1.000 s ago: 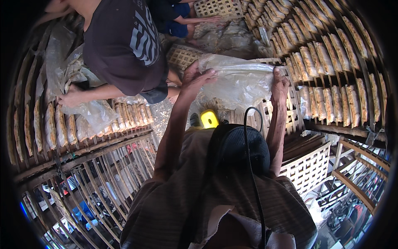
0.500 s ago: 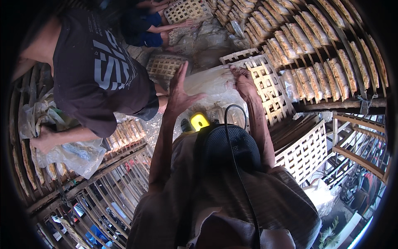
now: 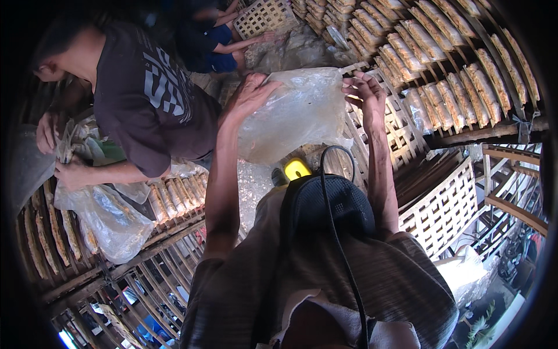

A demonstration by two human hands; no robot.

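A clear plastic sheet hangs spread out in front of me, with the light shining on its creases. My left hand pinches its upper left corner between thumb and fingers. At the upper right corner my right hand has its fingertips closed on the edge. The sheet's lower edge droops loosely over the floor, and whether it is one layer or a bag I cannot tell. Just right of the sheet, beneath my right hand, stands a woven bamboo lattice tray.
Racks of wrapped slabs fill the far right. A co-worker in a dark shirt handles plastic over a slatted rack at left; another person sits farther back. A yellow plastic piece is near my feet. A second lattice panel leans at right.
My left hand has gone from spread fingers to gripping the plastic sheet. The sheet is now raised and pulled wide between both hands. The co-worker at left has brought both hands to their plastic.
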